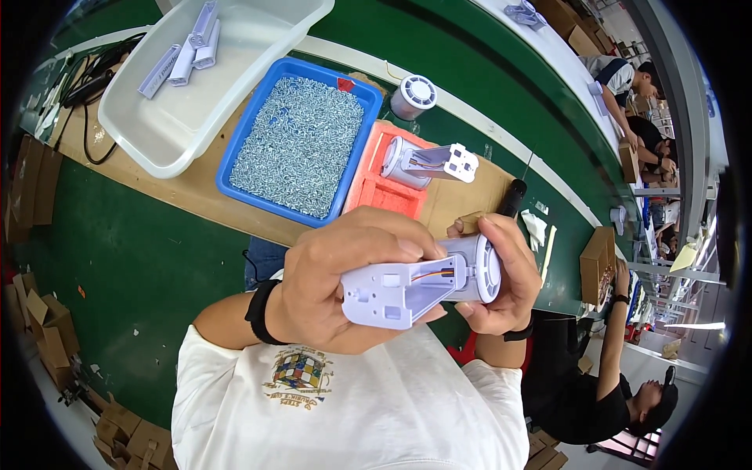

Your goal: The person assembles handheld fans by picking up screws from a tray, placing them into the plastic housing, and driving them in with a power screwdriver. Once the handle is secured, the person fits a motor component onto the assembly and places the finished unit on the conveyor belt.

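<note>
Hands hold one pale plastic housing point(415, 286) close to the chest, so the step looks like checking or fitting it before a fastener goes in. The left hand point(337, 286) wraps the flat bracket end, its grip closed around it; the right hand point(505, 274) cups the round end, fingers curled tight. Orange wires show inside, between both grips. Beyond the grips, on the table point(149, 258), sit a blue tray of screws point(298, 145) and a second housing point(427, 163) on a red block. Next move, I judge, calls for freeing one hand.
</note>
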The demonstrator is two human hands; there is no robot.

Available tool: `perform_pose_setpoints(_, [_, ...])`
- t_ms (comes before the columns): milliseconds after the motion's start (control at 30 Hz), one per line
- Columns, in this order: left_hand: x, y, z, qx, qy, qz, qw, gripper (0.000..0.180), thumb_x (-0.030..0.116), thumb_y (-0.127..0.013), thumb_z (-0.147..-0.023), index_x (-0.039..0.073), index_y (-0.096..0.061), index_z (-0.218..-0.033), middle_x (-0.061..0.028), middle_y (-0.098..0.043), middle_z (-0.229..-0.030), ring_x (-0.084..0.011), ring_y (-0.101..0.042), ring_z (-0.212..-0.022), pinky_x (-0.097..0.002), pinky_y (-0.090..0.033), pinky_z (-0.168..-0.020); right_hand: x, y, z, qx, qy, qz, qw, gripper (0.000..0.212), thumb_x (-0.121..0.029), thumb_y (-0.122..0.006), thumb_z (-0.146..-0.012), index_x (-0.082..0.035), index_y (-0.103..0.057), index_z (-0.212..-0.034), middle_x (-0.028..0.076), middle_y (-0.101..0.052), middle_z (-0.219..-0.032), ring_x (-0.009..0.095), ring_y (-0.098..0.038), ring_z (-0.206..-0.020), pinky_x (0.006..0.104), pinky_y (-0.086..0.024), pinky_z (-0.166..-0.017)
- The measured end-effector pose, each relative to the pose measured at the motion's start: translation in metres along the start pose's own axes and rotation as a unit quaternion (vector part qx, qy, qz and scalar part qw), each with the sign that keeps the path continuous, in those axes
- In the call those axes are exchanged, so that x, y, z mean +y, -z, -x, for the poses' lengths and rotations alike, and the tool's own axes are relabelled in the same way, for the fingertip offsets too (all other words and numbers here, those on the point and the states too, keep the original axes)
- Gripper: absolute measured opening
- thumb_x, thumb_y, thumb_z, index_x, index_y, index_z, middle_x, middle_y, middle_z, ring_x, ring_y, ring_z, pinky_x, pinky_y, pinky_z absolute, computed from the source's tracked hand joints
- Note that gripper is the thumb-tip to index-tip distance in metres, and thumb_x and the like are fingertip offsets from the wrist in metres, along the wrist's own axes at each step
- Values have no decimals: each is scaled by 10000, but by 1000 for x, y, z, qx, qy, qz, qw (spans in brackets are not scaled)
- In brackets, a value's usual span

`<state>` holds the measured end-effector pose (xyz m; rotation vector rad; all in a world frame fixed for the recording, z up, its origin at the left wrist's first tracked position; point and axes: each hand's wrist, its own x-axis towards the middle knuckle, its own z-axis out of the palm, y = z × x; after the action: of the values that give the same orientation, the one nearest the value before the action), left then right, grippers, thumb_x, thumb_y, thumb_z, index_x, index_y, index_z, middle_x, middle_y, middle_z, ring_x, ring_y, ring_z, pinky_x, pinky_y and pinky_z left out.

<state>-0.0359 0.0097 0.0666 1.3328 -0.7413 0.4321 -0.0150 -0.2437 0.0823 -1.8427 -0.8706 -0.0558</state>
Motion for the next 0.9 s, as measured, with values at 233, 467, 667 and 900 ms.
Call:
perform_pose_setpoints(233, [-7, -16, 8, 29, -38, -27, 998, 740, -9, -874, -781, 52, -362, -1312, -242, -607, -1164, -355, -727, -1004, -425, -656, -846, -36, -16, -12, 40, -3, 285, 958, 792, -269, -892, -714, 138, -593, -1325, 267, -614, -1153, 368, -665, -1047, 407, -561, -882])
perform_pose_setpoints(467, [-8, -39, 0, 98, -151, -82, 980, 575, 56, -902, -727, -22, -543, -1169, -243, -669, -1116, -392, -742, -958, -434, -654, -766, -34, -15, -20, 91, 70, 377, 919, 776, -337, -918, -713, 118, -633, -1274, 248, -653, -1076, 433, -700, -1026, 471, -585, -885])
perform_pose_setpoints(667, [-15, -46, -2, 105, -168, -104, 975, 588, 86, -910, -728, -14, -543, -1176, -239, -661, -1140, -388, -738, -960, -415, -654, -764, -29, -11, -23, 97, 82, 346, 930, 716, -345, -907, -723, 118, -663, -1211, 245, -668, -1058, 454, -704, -1020, 478, -586, -883])
perform_pose_setpoints(900, [-13, -25, -20, -6, -157, -142, 977, 803, 167, -901, -800, 10, -432, -1433, -249, -627, -1246, -413, -708, -1037, -429, -620, -852, -32, -3, -1, 74, 0, 135, 988, 782, -384, -874, -792, 68, -553, -1343, 222, -629, -1160, 398, -685, -1058, 446, -572, -874])
